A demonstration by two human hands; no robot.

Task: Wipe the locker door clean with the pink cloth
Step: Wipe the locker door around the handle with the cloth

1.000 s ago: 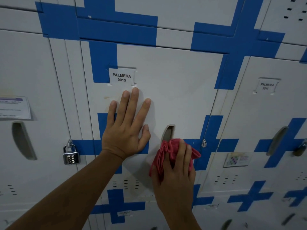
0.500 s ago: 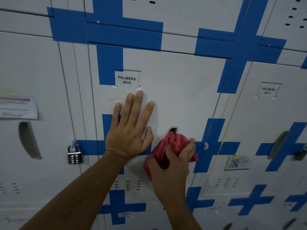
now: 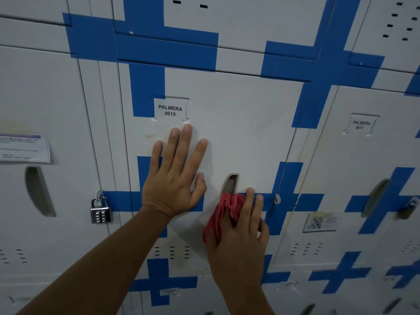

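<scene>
White locker door (image 3: 238, 123), pink cloth (image 3: 223, 212) half hidden under right hand (image 3: 241, 237)

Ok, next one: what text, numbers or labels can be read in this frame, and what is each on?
"PALMERA 0015": name card on the locker door being wiped.
"PALMERA 0011", blurred, number uncertain: name card on the locker to the right.
Paper notice on the left locker: too blurred to read.
Sticker on the right locker: too small to read.
Combination padlock digits: unreadable.

White locker door (image 3: 238, 133) bears label (image 3: 170, 110), flat left hand (image 3: 172, 187), pink cloth (image 3: 227, 210).
</scene>
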